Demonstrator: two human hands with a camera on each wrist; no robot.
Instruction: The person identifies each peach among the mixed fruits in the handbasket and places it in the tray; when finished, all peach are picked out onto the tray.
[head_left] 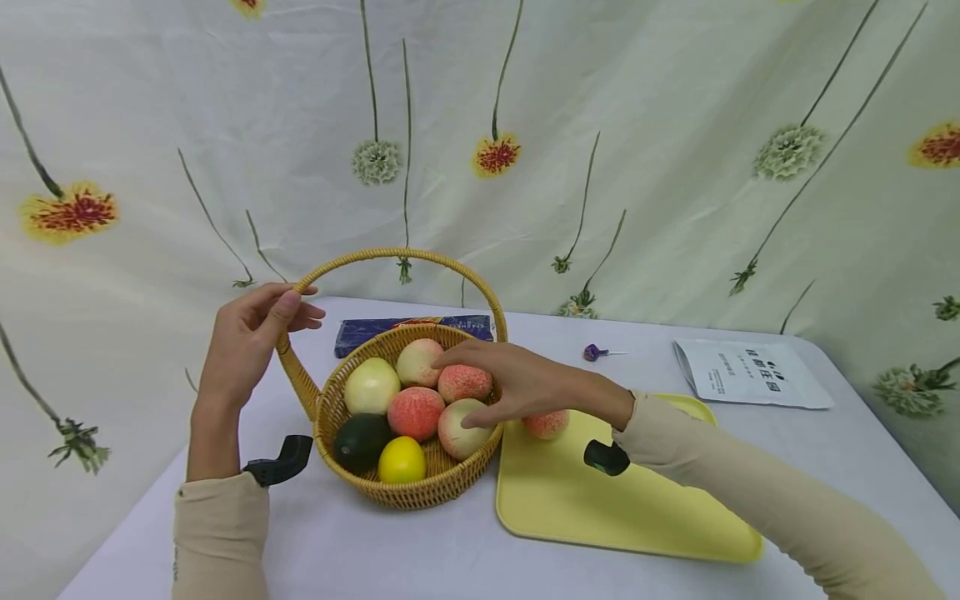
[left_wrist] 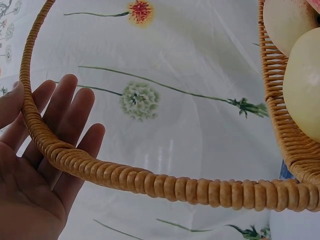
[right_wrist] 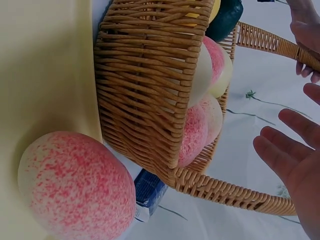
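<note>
A round wicker basket (head_left: 420, 492) with a tall hoop handle (head_left: 397, 252) holds several fruits: pink and pale peaches (head_left: 416, 413), a pale yellow-green round fruit (head_left: 372, 385), a dark green avocado-like fruit (head_left: 362, 442) and a yellow lemon (head_left: 402, 460). My left hand (head_left: 251, 333) holds the handle on its left side, thumb in front and loosely bent fingers behind. Over the basket's right side hovers my right hand (head_left: 517, 379), its fingers spread and nothing in them. The right wrist view shows those fingers (right_wrist: 285, 150) apart from the fruit. Another peach (right_wrist: 75, 187) lies on the yellow tray (head_left: 615, 517).
Behind the basket lies a dark blue spaghetti packet (head_left: 360, 333). A purple-wrapped lollipop (head_left: 595, 352) and a white pouch (head_left: 757, 375) are at the back right. A flower-printed curtain (head_left: 450, 208) hangs along the back of the white table (head_left: 375, 558).
</note>
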